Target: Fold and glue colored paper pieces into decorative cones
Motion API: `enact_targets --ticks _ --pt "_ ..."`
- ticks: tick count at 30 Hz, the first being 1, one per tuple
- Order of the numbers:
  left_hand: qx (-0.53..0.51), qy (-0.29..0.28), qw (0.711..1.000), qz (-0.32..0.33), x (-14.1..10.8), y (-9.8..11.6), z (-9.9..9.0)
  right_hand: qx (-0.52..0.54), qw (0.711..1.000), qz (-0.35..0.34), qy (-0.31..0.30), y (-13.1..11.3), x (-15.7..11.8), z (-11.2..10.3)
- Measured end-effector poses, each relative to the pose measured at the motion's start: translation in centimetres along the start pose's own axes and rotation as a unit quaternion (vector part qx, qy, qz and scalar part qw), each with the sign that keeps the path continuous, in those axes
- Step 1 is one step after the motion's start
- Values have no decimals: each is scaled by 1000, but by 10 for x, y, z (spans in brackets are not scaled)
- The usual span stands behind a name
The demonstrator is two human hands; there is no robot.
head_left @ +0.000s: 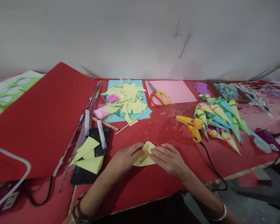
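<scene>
Red table [135, 189]: spans the lower view. Left forearm [96, 193] slants up from lower left, right forearm [200, 188] from lower right; they converge near the table's front edge. Left hand [124, 161]: back uppermost, fingers bent inward at the left side of a yellow paper piece [144, 158]; pinching or merely pressing, cannot tell. Right hand [169, 160]: fingers side by side, laid over its right side; thumb hidden, grip cannot be told. Paper sits between both hands, touched by each.
</scene>
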State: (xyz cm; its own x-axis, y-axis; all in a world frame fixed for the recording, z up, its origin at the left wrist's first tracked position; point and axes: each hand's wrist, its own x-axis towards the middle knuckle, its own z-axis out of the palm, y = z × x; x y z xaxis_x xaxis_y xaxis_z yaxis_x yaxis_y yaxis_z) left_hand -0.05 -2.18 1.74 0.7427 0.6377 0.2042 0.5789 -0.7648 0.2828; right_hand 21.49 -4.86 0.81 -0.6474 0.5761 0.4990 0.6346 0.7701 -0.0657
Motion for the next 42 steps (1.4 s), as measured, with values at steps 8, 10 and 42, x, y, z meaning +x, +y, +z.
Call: enact_targets --ticks 8,10,42 --pt "-53 -85 994 -47 -9 15 -4 81 994 38 -69 4 -1 5" --pt "-31 -75 995 -66 -9 18 2 125 987 64 -82 7 0 5" --pt "71 -12 973 -221 -15 28 12 141 954 233 -126 7 14 19"
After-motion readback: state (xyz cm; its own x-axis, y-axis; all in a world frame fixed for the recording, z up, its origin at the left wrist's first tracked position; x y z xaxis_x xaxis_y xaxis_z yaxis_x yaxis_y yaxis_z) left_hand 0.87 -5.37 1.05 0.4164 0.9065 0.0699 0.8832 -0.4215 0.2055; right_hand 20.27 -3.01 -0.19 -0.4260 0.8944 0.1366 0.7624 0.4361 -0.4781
